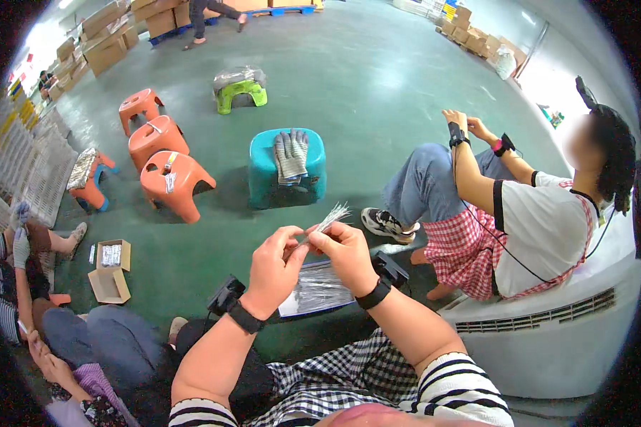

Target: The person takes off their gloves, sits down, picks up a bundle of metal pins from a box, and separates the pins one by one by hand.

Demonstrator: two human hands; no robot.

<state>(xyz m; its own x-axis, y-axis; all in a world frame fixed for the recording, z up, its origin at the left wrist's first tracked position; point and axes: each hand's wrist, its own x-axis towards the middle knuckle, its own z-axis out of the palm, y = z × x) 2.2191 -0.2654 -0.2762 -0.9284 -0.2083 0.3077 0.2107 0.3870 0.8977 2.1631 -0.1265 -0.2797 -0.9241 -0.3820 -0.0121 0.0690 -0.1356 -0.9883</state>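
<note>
Head view, centre: a bundle of thin silvery strips is pinched by the left hand and right hand near a tray; strips could be shed if the grip were loosened unevenly.

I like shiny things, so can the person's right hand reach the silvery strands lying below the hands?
Probably yes. The right hand appears just above the silvery strands, and nothing seems to block it. But it's pinching a small bundle, so it might need to let go first.
</note>
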